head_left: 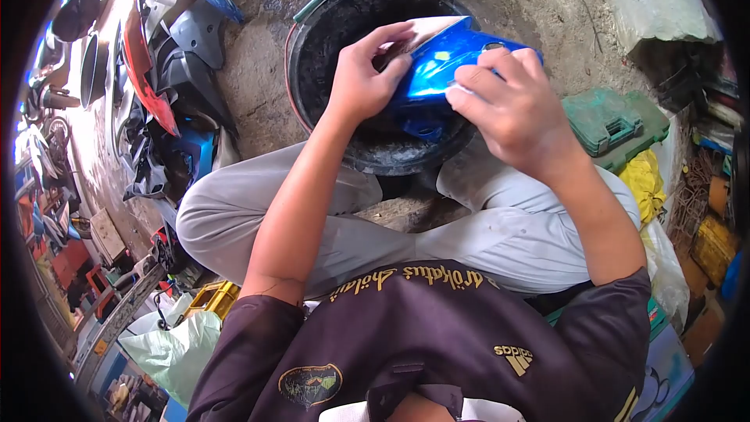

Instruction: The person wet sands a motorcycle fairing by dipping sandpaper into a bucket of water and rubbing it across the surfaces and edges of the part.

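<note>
A glossy blue motorcycle fairing panel (441, 62), with a whitish section at its upper left, is held over a black bucket (308, 101). My left hand (367, 74) grips the panel's left end, thumb on the near side and fingers over the top. Against the panel's right part, my right hand (512, 105) has its fingers bent and pinched together. Something small and pale shows at those fingertips, too little to name. The panel's lower blue part hangs inside the bucket, and its underside is hidden.
The bucket stands on the concrete floor between my crossed legs. Loose motorcycle panels, one of them red (141, 62), are piled at the left. To the right lie a green tool case (601, 121) and a yellow bag (644, 184). A concrete block (648, 0) is at upper right.
</note>
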A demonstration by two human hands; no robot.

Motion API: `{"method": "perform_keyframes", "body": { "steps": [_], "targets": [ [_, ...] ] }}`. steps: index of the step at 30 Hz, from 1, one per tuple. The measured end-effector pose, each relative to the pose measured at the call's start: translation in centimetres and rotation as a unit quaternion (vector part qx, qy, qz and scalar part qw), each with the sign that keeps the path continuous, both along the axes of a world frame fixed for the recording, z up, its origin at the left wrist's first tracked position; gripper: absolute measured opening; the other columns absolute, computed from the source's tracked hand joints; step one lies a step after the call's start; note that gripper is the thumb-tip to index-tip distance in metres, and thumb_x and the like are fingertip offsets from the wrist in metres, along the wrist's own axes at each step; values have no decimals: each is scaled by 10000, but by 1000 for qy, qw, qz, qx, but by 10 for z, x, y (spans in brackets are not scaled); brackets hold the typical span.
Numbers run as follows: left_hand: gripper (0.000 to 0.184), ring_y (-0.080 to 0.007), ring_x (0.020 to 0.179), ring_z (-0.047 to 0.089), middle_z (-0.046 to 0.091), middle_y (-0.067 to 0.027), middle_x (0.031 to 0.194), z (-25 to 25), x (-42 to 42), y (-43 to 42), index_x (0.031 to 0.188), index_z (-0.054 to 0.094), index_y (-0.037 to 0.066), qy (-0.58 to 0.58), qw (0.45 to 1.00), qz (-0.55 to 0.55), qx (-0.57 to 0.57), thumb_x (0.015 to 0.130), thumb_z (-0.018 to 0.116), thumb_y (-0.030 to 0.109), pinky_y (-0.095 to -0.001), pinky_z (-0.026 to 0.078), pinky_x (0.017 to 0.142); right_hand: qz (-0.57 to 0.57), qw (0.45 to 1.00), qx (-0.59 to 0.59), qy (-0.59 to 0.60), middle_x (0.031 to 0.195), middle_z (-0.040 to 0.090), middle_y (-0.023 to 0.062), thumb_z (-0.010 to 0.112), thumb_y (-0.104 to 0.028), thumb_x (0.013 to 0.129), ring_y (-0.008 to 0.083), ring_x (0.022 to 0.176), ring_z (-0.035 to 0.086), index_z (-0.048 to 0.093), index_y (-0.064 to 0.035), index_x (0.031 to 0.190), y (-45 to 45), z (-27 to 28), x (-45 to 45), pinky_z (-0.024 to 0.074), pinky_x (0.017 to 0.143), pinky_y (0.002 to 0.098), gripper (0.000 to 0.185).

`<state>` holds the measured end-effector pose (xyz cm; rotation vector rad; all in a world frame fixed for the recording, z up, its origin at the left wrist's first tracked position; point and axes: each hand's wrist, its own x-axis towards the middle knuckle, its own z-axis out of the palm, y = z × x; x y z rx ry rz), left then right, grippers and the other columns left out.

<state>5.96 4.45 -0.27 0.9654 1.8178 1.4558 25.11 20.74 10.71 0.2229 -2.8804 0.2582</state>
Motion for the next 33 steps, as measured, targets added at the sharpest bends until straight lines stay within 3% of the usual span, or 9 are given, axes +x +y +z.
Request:
{"method": "perform_keyframes", "body": {
  "steps": [8,14,17,23,26,29,31,33],
  "targets": [
    [339,-189,1168,757,815,-118,1261,-12,1,2,1330,771,34,76,996,54,-7,1016,761,161,-374,559,1051,-10,999,-22,26,1170,723,2,707,-114,849,260,1126,637,774,-121,1068,8,6,4,482,924,465,229],
    [373,-229,1153,781,831,-130,1206,-15,6,4,1323,787,54,88,984,133,-78,1002,795,244,-388,573,1020,-26,999,26,27,1152,731,15,696,-127,858,255,1122,640,766,-88,1065,8,11,3,478,912,464,221],
    [393,-242,1142,787,833,-139,1192,-9,9,4,1308,795,58,104,977,152,-111,990,810,290,-390,574,1008,1,999,-8,31,1165,729,11,684,-156,872,249,1118,641,762,-79,1052,1,0,1,476,906,460,210],
    [427,-249,1158,782,827,-143,1228,-12,0,1,1344,788,77,93,983,105,-122,996,813,324,-385,571,1003,36,999,9,2,1124,716,-3,684,-182,875,232,1196,625,762,-94,1059,-17,-6,1,470,950,471,218],
    [539,-275,1271,736,774,-177,1363,-25,-16,-12,1461,723,99,-23,996,37,-74,1007,811,374,-392,536,1095,13,1000,-16,18,1128,738,-5,692,-147,871,235,1190,630,776,-102,1057,-1,-13,2,460,971,468,209],
    [711,-307,1423,631,667,-230,1517,-26,-36,-27,1587,607,101,17,993,-8,-117,992,830,420,-415,462,1206,-16,999,-42,23,1135,763,-7,738,-90,871,242,1181,639,795,-105,1062,11,-14,1,456,994,469,200],
    [1102,-351,1562,474,495,-267,1670,-18,-55,-37,1724,374,84,-28,976,-36,-215,853,956,427,-448,380,1284,-24,996,-72,40,1134,765,-5,763,-83,874,243,1180,643,797,-99,1056,20,-17,-2,459,1001,470,186],
    [1309,-391,1585,433,458,-271,1691,-17,-54,-46,1737,323,65,14,981,-113,-158,698,1044,401,-447,335,1316,-24,997,-62,41,1133,770,-4,794,-76,872,245,1178,651,797,-91,1057,21,-16,-4,460,1009,468,185]
  ]
}}
